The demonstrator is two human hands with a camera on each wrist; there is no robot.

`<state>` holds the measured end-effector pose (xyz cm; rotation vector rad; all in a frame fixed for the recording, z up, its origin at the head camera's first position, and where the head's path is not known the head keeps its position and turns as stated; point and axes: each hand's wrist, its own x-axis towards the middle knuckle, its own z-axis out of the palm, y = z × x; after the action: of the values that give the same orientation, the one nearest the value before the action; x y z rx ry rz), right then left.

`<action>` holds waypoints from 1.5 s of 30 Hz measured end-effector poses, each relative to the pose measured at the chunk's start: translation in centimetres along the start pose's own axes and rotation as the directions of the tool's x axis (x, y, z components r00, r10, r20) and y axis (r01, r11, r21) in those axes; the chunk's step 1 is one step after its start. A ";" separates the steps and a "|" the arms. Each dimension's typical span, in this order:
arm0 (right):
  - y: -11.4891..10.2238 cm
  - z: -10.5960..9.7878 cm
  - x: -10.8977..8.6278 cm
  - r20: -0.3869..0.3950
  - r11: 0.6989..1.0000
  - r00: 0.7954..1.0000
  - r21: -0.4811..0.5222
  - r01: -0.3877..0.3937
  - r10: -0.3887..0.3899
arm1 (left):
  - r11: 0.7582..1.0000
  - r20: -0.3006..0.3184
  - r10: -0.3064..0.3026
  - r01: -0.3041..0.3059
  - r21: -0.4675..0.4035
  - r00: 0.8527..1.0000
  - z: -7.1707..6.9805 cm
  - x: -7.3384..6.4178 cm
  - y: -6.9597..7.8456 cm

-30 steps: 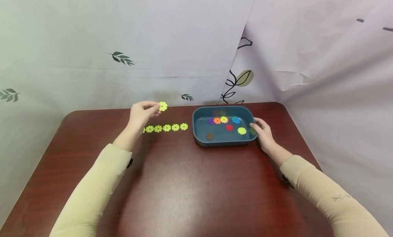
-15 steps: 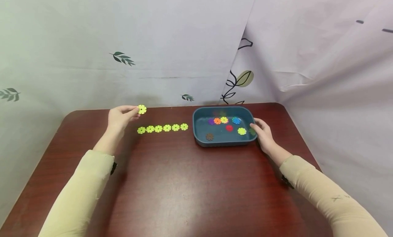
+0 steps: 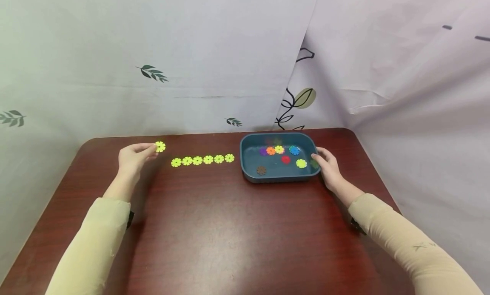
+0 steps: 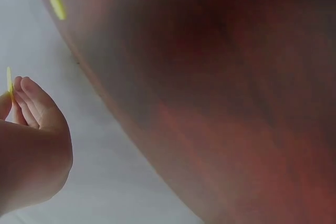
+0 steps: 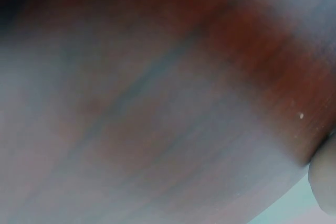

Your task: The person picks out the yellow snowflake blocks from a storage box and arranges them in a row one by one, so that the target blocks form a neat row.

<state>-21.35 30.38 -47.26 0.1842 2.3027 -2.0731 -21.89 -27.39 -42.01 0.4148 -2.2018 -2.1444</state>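
Observation:
Between thumb and fingers my left hand point(image 3: 132, 159) pinches a yellow snowflake disc point(image 3: 160, 146), held above the table to the left of a row of several matching yellow discs point(image 3: 197, 160). In the left wrist view the pinched disc point(image 4: 9, 82) appears edge-on beside the fingertips. My right hand point(image 3: 328, 165) grips the right end of a dark blue tray point(image 3: 245, 167), thumb over the rim. Inside the tray lie a brown disc point(image 3: 261, 170), a red disc point(image 3: 286, 159), a blue disc point(image 3: 294, 150), an orange disc point(image 3: 271, 151), a purple disc point(image 3: 263, 151) and yellow ones point(image 3: 301, 163).
Everything stands on a dark red wooden table point(image 3: 237, 227) with rounded back corners. A pale cloth wall point(image 3: 214, 52) with leaf prints rises right behind its back edge. The right wrist view is mostly blurred tabletop point(image 5: 283, 61).
My left hand has moved left and a little down with the yellow snowflake disc, uncovering the left end of the row. The right hand and tray have stayed put.

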 end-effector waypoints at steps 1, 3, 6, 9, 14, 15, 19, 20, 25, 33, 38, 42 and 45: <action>0.0 0.0 0.0 0.000 1.000 1.000 -0.001 -0.001 0.001 | 1.000 0.000 -0.006 0.006 0.002 1.000 -0.1 -0.1 -0.1; 0.1 0.0 0.0 0.003 1.000 1.000 0.000 -0.004 0.004 | 1.000 0.003 -0.012 0.012 0.021 1.000 -0.3 -0.3 -0.2; 0.1 0.0 0.0 0.003 1.000 1.000 -0.004 -0.004 0.004 | 0.999 0.012 -0.016 0.016 0.051 1.000 -0.7 -0.2 -1.0; 0.0 0.1 0.0 0.003 1.000 1.000 -0.014 -0.001 0.001 | 0.997 0.012 -0.020 0.019 0.081 1.000 -1.3 0.4 -2.4; -0.1 0.2 -0.1 0.000 1.000 1.000 -0.019 0.011 -0.011 | 0.975 0.021 -0.026 0.021 0.223 0.999 -1.9 0.9 -3.4; -0.1 0.2 -0.1 0.000 1.000 1.000 -0.017 0.015 -0.015 | 0.966 0.030 -0.027 0.018 0.260 0.999 -2.1 0.9 -3.5; 0.0 0.3 0.0 -0.004 0.999 1.000 -0.023 0.027 -0.027 | 0.925 0.072 -0.024 -0.006 0.379 0.997 -2.8 1.3 -4.3; 0.0 0.3 0.0 -0.004 0.999 1.000 -0.025 0.029 -0.029 | 0.914 0.084 -0.027 -0.009 0.405 0.996 -2.9 1.4 -4.5; 0.0 0.2 0.0 -0.001 0.999 1.000 -0.030 0.029 -0.029 | 0.872 0.115 -0.052 -0.011 0.490 0.992 -3.1 1.5 -4.6; 0.1 0.2 0.1 -0.008 0.999 1.000 -0.027 0.028 -0.028 | 0.758 0.132 0.017 -0.099 0.644 0.991 -2.6 1.7 -4.3; 0.1 0.1 0.1 -0.009 0.999 1.000 -0.024 0.025 -0.025 | 0.688 0.128 0.080 -0.147 0.710 0.989 -2.2 1.9 -4.4; 0.1 0.0 0.1 -0.007 0.999 1.000 -0.029 0.020 -0.021 | 0.648 0.135 0.108 -0.173 0.742 0.985 -2.0 2.0 -4.5; 0.2 0.0 0.1 0.000 0.999 1.000 -0.027 0.021 -0.021 | 0.636 0.137 0.109 -0.175 0.751 0.985 -1.9 2.0 -4.5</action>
<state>-21.44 30.41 -47.43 0.1601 2.3415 -2.0499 -22.71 -29.68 -46.72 0.1464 -2.9826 -1.0473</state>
